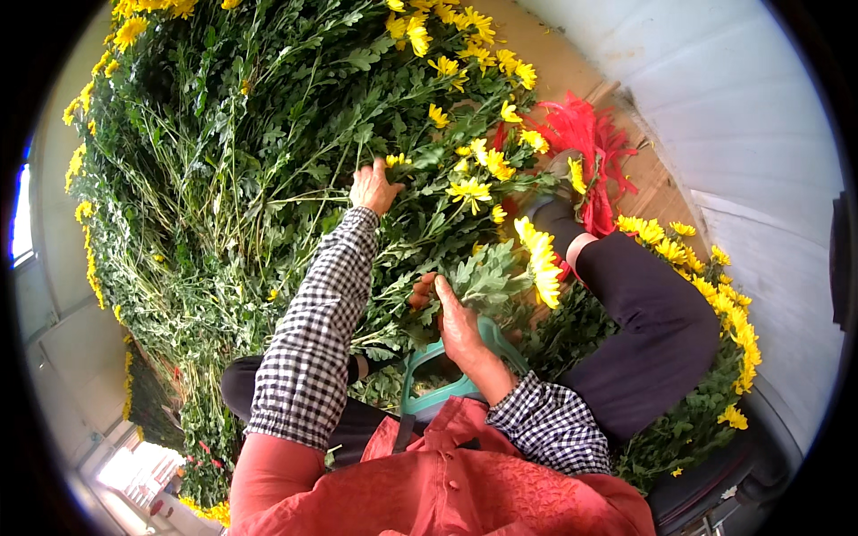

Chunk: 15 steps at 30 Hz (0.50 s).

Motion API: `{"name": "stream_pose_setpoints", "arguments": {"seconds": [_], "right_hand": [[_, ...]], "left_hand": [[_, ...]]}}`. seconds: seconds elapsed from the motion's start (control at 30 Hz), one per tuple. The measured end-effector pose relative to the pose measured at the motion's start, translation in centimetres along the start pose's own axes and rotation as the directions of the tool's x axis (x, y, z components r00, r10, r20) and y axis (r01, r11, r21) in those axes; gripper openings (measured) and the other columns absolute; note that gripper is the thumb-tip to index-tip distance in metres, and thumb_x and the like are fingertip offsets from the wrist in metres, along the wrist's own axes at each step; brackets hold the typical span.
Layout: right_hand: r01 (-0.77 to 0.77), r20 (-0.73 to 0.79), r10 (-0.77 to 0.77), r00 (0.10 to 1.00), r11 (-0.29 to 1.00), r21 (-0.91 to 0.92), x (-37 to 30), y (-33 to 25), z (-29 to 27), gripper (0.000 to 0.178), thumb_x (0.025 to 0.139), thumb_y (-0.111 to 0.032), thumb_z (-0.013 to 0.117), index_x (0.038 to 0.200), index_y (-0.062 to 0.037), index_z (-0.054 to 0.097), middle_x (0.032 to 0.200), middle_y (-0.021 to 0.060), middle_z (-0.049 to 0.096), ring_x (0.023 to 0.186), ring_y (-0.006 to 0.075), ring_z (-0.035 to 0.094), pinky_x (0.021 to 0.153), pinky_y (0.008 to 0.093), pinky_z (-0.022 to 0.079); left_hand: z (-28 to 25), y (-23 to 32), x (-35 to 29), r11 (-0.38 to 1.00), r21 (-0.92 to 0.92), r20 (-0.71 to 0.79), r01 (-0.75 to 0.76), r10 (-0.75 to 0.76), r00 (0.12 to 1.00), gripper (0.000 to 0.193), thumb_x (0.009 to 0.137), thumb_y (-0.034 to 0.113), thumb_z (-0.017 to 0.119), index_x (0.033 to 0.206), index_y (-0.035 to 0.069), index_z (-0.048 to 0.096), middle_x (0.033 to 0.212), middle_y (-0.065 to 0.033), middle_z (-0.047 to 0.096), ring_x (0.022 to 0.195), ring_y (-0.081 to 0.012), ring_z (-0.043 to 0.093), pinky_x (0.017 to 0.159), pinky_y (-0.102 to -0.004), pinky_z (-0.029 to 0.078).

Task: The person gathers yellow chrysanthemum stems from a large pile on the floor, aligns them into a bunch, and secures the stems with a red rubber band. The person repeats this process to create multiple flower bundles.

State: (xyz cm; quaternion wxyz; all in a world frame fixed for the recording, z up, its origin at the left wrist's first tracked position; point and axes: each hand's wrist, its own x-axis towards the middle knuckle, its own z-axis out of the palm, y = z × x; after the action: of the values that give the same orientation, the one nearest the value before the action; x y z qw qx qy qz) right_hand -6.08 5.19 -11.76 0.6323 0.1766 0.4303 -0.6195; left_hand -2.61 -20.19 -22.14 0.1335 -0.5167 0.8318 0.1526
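Note:
Reaching into the heap of yellow chrysanthemums (241,170), my left hand (374,188) has its fingers curled at a stem beside a small yellow bloom (398,161). Leaves cover part of its fingertips. My right hand (456,322), nearer my body, is closed round leafy chrysanthemum stems. Their green leaves (483,284) stick up past the thumb, and a large yellow bloom (539,263) faces right. Several more open flowers (469,192) lie between and beyond my hands.
A teal plastic frame (420,375) sits under my right wrist. Shredded red strips (594,152) lie by my right foot on the brown floor (661,174). More chrysanthemums (737,326) are stacked right of my bent right leg (643,330). A pale wall (733,107) rises at the right.

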Motion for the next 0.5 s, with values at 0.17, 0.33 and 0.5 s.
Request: {"name": "stream_pose_setpoints", "arguments": {"seconds": [0.17, 0.33, 0.5], "right_hand": [[-0.014, 0.002, 0.014, 1.000, 1.000, -0.017, 0.0, -0.4, 0.1, 0.039, 0.095, -0.043, 0.051, 0.110, -0.0080, 0.059, 0.102, 0.0045, 0.062, 0.091, 0.0148, 0.061, 0.090, 0.0296, 0.041], [0.002, -0.052, -0.004, 0.999, 1.000, -0.028, 0.1, -0.6, -0.2, 0.042, 0.095, -0.045, 0.050, 0.115, -0.0080, 0.057, 0.101, 0.0044, 0.063, 0.088, 0.0141, 0.062, 0.085, 0.0283, 0.044], [0.094, -0.128, -0.075, 0.989, 0.983, 0.156, 1.0, -0.9, -1.3, 0.046, 0.095, -0.045, 0.050, 0.116, -0.0050, 0.056, 0.101, 0.0067, 0.064, 0.086, 0.0153, 0.063, 0.076, 0.0289, 0.048]], "left_hand": [[-2.1, 0.5, -2.6, 0.996, -0.084, 0.021, -0.025, 0.026, 0.999, 0.026, 0.084, 0.031, 0.064, 0.096, 0.009, 0.062, 0.089, -0.0130, 0.065, 0.083, -0.0315, 0.063, 0.068, -0.0433, 0.048], [-2.3, -1.9, -5.4, 0.976, -0.212, -0.129, -0.056, 0.029, 0.991, 0.038, 0.087, 0.039, 0.060, 0.112, 0.010, 0.058, 0.100, -0.0132, 0.062, 0.090, -0.0311, 0.060, 0.075, -0.0410, 0.048], [-6.8, -0.3, -8.2, 0.877, -0.133, -0.171, -0.461, 0.438, 0.882, 0.045, 0.080, 0.037, 0.069, 0.115, 0.010, 0.061, 0.111, -0.0116, 0.060, 0.099, -0.0254, 0.057, 0.084, -0.0357, 0.048]]}}
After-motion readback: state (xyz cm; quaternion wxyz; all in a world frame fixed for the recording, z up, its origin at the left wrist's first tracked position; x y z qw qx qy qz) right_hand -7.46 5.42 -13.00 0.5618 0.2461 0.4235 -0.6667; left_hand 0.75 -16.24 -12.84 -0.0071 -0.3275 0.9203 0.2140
